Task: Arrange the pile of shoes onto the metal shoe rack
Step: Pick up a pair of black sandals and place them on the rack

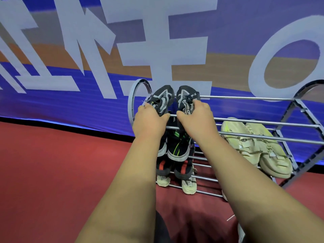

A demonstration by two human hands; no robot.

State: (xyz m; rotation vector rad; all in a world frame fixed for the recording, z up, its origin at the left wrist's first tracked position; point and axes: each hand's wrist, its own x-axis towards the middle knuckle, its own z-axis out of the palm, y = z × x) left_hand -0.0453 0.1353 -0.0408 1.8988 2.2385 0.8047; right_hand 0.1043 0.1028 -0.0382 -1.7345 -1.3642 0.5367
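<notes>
My left hand (pixel 149 118) and right hand (pixel 194 114) each grip a dark shoe (pixel 162 98) at the rack's (pixel 245 122) top left edge; bars rightward lie bare, above red floor (pixel 61 163).

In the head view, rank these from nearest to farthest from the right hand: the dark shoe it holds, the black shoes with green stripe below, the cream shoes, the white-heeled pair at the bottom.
1. Dark shoe: top tier, in the right hand.
2. Black shoes with green stripe: tier below, just under the hand.
3. Cream shoes: out to the right.
4. White-heeled pair: lowest bars; close to the cream shoes in distance, a hedged ranking.
</notes>
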